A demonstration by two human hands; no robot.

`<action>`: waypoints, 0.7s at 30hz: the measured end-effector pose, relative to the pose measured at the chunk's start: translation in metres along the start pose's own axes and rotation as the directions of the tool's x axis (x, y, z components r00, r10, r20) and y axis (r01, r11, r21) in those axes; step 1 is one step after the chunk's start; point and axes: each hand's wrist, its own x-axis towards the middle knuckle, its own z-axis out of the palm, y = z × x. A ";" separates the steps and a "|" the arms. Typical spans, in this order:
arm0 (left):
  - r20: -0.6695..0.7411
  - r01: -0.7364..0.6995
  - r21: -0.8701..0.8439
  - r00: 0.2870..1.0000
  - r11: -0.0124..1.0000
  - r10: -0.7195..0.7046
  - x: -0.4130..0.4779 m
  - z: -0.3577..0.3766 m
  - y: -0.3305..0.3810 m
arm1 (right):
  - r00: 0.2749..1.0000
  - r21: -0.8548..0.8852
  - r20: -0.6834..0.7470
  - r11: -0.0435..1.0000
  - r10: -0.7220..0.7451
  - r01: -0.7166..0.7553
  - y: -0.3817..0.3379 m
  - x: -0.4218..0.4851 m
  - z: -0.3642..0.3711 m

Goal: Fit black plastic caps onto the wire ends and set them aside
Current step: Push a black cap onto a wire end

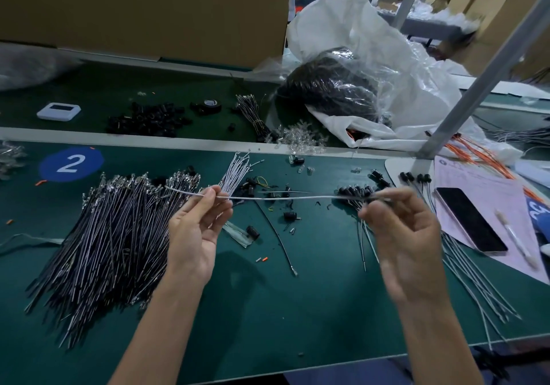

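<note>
we log: white wire (282, 197) held level over green mat (282, 310), centre. left hand (193, 229) pinches it thumb-to-fingertips; right hand (407, 235), blurred, fingers bunched on other end, cap there unclear. wire pile (113, 235) at 8 o'clock. loose black caps (253, 188) behind wire. capped wires (354, 192) partly hidden by right hand. phone (470, 220) at 3 o'clock. clear bag (357, 86) at 1 o'clock, dark contents indistinct.

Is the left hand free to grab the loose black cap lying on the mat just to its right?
Likely not yet. The left hand pinches the wire, which the right hand also holds. The black cap lies uncovered on the mat nearby, so with the wire released the way looks free.
</note>
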 end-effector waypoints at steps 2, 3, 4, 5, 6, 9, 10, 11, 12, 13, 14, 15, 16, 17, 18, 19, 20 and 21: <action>0.018 0.001 0.014 1.000 1.000 -0.001 -0.004 0.003 -0.004 | 1.000 0.233 -0.005 0.972 0.026 -0.024 -0.013 0.003 0.006; 0.015 -0.004 0.025 1.000 1.000 0.004 -0.006 0.004 -0.005 | 1.000 0.338 0.006 0.941 0.021 -0.022 -0.021 0.004 0.009; 0.004 -0.013 0.034 1.000 0.999 0.013 -0.007 0.005 -0.006 | 0.999 0.429 0.038 0.903 -0.003 -0.014 -0.028 0.005 0.010; -0.010 -0.022 0.041 1.000 0.999 0.023 -0.008 0.007 -0.007 | 0.996 0.493 0.082 0.870 -0.039 -0.007 -0.035 0.006 0.011; -0.021 -0.033 0.047 0.999 0.998 0.034 -0.008 0.008 -0.007 | 0.991 0.514 0.116 0.858 -0.072 0.002 -0.041 0.008 0.012; -0.002 -0.059 0.105 0.998 0.993 0.059 -0.009 0.015 -0.008 | 0.990 0.317 0.127 0.948 -0.062 0.019 -0.043 0.010 0.016; 0.035 -0.069 0.144 0.997 0.987 0.065 -0.011 0.018 -0.010 | 0.992 0.183 0.122 0.983 -0.023 0.000 -0.039 0.010 0.017; 0.091 -0.083 0.193 0.994 0.978 0.066 -0.014 0.021 -0.012 | 0.991 0.025 0.130 0.999 0.024 -0.027 -0.031 0.008 0.018; 0.161 -0.101 0.246 0.985 0.964 0.062 -0.016 0.025 -0.014 | 0.985 -0.141 0.154 0.989 0.076 -0.054 -0.022 0.007 0.020; 0.237 -0.122 0.298 0.970 0.947 0.051 -0.019 0.029 -0.018 | 0.975 -0.288 0.180 0.955 0.130 -0.074 -0.012 0.005 0.022; 0.306 -0.142 0.345 0.952 0.928 0.032 -0.022 0.033 -0.022 | 0.967 -0.408 0.185 0.909 0.176 -0.088 -0.001 0.003 0.024; 0.354 -0.155 0.384 0.935 0.910 0.010 -0.025 0.037 -0.026 | 0.964 -0.505 0.173 0.858 0.203 -0.090 0.010 0.002 0.026; 0.379 -0.162 0.411 0.925 0.897 -0.007 -0.027 0.039 -0.032 | 0.964 -0.578 0.158 0.812 0.213 -0.085 0.019 0.002 0.028; 0.388 -0.159 0.422 0.921 0.893 -0.020 -0.028 0.042 -0.036 | 0.965 -0.622 0.151 0.780 0.214 -0.076 0.028 0.001 0.030; 0.388 -0.148 0.415 0.921 0.898 -0.028 -0.028 0.043 -0.041 | 0.966 -0.643 0.152 0.763 0.212 -0.066 0.035 0.000 0.032; 0.386 -0.136 0.394 0.922 0.909 -0.029 -0.027 0.043 -0.044 | 0.967 -0.656 0.155 0.753 0.203 -0.053 0.041 -0.001 0.033; 0.380 -0.134 0.372 0.925 0.918 -0.019 -0.026 0.043 -0.047 | 0.970 -0.666 0.154 0.745 0.191 -0.041 0.047 -0.002 0.033; 0.371 -0.138 0.351 0.929 0.926 -0.002 -0.025 0.042 -0.050 | 0.973 -0.674 0.147 0.738 0.180 -0.035 0.051 -0.003 0.033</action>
